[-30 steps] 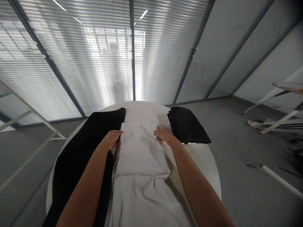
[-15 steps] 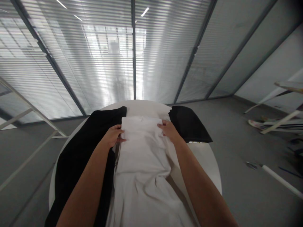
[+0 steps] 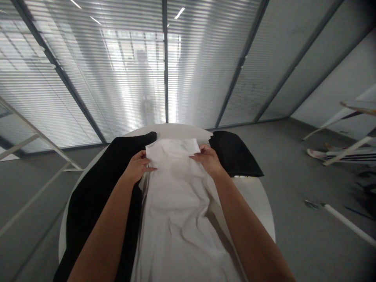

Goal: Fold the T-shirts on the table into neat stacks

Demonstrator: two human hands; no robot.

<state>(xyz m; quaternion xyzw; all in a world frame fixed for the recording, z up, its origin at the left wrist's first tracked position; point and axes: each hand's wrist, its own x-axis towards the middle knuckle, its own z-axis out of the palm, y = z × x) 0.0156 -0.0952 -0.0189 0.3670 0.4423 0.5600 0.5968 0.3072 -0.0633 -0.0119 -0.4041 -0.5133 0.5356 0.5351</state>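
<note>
1. Head view, the hands: the left hand (image 3: 137,167) lies curled at the left side of the folded top of a white cloth (image 3: 173,219). Its fingers (image 3: 143,160) bend over the edge, but whether they pinch it I cannot tell. The right hand (image 3: 208,159) reaches in from the other side, with its thumb and fingers apparently pinching the cloth's right edge, which keeps that edge raised slightly off the layer below.

2. Head view, the cloth: the white cloth runs lengthwise down the middle of a round white table (image 3: 257,203), its creased length stretching toward the person. A doubled layer at the far end sits between the two hands, and their hold seems to keep that layer squared over the cloth.

3. Head view, around the cloth: a black cloth (image 3: 98,209) lies under and beside the left forearm, and a folded black cloth (image 3: 233,154) sits just beyond the right hand, both apart from the white one's middle. Behind the table stands a glass wall with blinds (image 3: 205,66); a white rod (image 3: 346,223) lies on the gray floor (image 3: 282,164).
</note>
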